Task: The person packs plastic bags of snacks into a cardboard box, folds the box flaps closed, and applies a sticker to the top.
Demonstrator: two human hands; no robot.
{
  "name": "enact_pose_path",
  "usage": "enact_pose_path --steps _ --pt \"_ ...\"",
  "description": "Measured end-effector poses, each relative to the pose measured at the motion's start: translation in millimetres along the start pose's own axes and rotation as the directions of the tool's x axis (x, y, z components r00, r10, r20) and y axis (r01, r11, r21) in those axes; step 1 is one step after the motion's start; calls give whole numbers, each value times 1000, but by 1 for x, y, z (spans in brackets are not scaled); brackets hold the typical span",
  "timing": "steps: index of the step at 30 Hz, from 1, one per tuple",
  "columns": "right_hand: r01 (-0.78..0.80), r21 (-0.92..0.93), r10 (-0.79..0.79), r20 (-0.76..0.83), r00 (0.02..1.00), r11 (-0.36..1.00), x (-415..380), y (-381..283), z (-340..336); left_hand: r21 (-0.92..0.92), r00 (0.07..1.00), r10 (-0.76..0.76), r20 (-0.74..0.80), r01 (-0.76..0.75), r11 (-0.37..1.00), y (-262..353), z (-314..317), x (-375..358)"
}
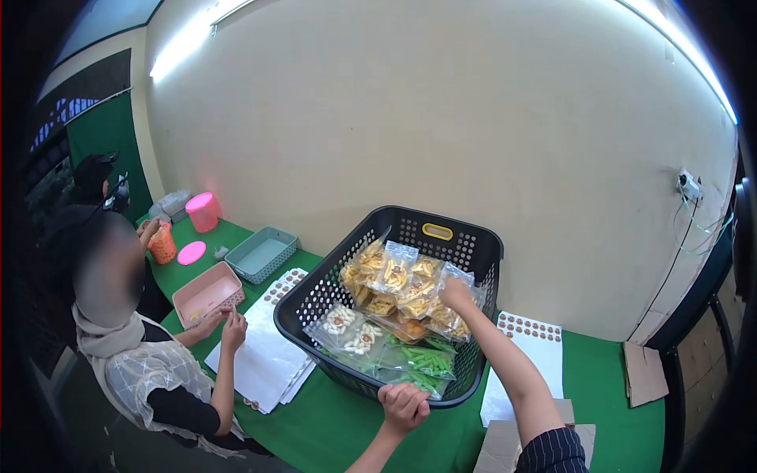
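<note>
A black plastic laundry basket (293, 309) stands on the green-covered table, filled with clear snack packets. My left hand (404, 408) is closed round its near rim. Inside the basket, my right hand (455, 294) has its fingers curled at the top of a clear packet (451, 322) on the right of the pile. Packets of yellow snacks (397, 276) fill the back. White snack packets (341, 318) lie at the front left, and a packet of green sticks (430, 361) at the front right. My right fingertips are partly hidden.
A person (162, 370) works at the left near a pink basket (208, 294) and a teal basket (262, 254). Sticker sheets (264, 347) lie left of the black basket, another sheet (530, 355) right. Cardboard (498, 449) sits near my right arm.
</note>
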State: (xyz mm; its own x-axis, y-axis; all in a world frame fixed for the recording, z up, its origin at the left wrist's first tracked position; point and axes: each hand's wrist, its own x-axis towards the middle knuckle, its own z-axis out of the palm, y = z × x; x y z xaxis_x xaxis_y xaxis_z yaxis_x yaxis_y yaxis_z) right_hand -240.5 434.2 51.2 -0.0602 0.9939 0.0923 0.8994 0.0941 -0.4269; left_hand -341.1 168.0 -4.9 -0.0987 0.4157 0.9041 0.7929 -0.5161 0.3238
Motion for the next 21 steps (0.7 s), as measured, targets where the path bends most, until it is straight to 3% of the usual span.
enact_pose_path --steps 1,4,7,13,21 --pt "-137 -1 137 -16 990 991 6 6 1 -3 1000 3 0 -3 1000 0 1 -1" --pt "-238 -23 239 49 970 971 13 32 9 15 997 -5 -77 6 1000 2 10 -4" --pt "-262 1 262 23 965 965 20 45 21 0 992 3 -123 -3 1000 1 15 -5" --pt "-386 88 366 184 912 918 31 54 33 30 989 42 -140 -38 999 0 15 -5" --pt "-422 23 414 152 898 906 28 46 13 31 985 55 -162 -50 998 -1 18 -6"
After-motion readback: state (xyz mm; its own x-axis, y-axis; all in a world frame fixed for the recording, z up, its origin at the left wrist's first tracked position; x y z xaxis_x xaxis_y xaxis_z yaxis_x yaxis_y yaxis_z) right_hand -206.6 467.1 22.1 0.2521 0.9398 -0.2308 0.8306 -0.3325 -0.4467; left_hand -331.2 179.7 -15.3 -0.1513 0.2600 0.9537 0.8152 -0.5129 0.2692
